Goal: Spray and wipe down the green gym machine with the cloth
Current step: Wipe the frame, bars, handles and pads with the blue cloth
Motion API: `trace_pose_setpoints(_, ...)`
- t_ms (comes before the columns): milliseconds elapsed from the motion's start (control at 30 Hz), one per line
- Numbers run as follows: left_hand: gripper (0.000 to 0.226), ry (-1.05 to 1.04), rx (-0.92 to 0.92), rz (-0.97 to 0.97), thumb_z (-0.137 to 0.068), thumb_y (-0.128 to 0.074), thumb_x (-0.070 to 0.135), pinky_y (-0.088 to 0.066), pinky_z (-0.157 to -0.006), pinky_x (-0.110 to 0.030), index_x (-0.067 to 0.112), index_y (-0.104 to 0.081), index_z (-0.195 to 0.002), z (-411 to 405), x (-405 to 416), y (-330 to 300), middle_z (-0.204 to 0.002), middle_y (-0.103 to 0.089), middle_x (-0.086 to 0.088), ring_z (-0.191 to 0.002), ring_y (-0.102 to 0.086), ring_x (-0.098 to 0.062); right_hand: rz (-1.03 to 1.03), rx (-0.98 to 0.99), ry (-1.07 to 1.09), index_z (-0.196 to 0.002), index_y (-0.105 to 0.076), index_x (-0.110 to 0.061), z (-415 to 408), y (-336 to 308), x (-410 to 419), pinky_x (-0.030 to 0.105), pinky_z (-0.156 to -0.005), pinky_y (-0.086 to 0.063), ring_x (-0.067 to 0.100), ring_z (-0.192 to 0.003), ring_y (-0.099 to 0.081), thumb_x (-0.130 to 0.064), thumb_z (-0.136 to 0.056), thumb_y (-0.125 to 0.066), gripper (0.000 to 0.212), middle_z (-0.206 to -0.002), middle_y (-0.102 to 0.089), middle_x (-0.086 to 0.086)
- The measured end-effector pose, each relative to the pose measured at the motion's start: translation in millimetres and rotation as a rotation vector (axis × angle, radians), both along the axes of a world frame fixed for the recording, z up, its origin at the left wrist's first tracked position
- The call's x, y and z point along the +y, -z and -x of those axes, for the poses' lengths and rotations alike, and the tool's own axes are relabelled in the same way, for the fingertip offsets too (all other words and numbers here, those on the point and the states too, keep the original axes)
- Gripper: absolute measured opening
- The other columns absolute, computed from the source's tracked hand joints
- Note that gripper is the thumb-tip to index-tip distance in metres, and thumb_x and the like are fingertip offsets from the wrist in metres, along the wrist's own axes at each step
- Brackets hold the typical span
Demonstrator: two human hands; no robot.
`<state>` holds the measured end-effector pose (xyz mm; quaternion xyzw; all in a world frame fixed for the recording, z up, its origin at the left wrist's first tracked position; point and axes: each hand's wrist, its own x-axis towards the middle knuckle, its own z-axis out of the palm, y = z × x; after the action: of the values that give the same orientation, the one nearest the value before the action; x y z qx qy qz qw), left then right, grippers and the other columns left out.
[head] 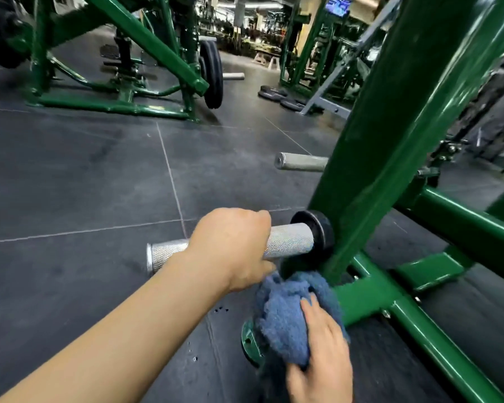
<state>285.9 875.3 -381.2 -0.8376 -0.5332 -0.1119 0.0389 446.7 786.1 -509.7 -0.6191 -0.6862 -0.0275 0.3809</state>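
Observation:
The green gym machine (390, 135) rises at the right, its slanted post meeting a low green base rail (437, 344). A knurled silver peg (288, 241) with a black collar (317, 231) sticks out leftward from the post. My left hand (233, 245) grips this peg around its middle. Below it, my right hand (323, 353) holds a bunched blue cloth (282, 315) against the foot of the post, above a green floor plate (249, 343). No spray bottle is in view.
A second silver peg (300, 162) juts from the post higher up. Another green machine (122, 62) with a black weight plate (213, 74) stands at the back left. Loose plates (274, 93) lie on the dark rubber floor (85, 184).

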Motion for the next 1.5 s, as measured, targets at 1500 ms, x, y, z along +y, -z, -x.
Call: trace_pose_setpoints(1500,0.011,0.037,-0.070,0.137,-0.084,-0.055,0.025,-0.039,-0.064,-0.029,0.019,-0.059,-0.092,3.1,-2.9,-3.8,-0.095,-0.066,0.000,-0.090,-0.064,-0.026,0.163,-0.203,0.264,-0.107,-0.056,-0.014,47.0,-137.4,34.5,0.038,-0.075,-0.042,0.031,-0.101,-0.056,-0.020,-0.070,-0.060,0.038,-0.105,-0.063,0.005)
